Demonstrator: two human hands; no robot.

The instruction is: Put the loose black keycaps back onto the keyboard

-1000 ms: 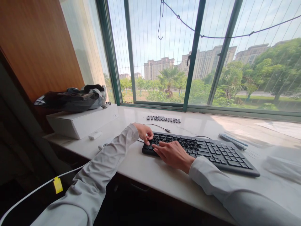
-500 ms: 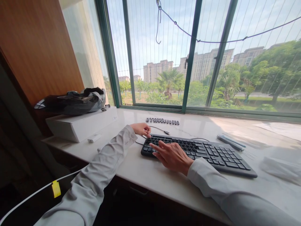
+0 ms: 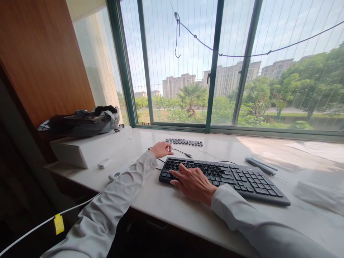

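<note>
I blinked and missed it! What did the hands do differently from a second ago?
The left hand lifted off the keyboard corner and moved back toward the row of loose keycaps, fingers pinched together. The right hand stayed resting on the keys, and the keyboard stayed put.

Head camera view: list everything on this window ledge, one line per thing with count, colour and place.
keyboard: one, black, centre of the ledge.
row of keycaps: one row, dark, behind the keyboard near the window.
cable: one, dark, between keycaps and keyboard.
box: one, white, left end.
helmet: one, black and grey, on the box.
small white device: one, in front of the box.
flat packet: one, grey-blue, right of the keyboard.
left hand: closed, behind the keyboard's left corner.
right hand: open, on the left keys.
</note>
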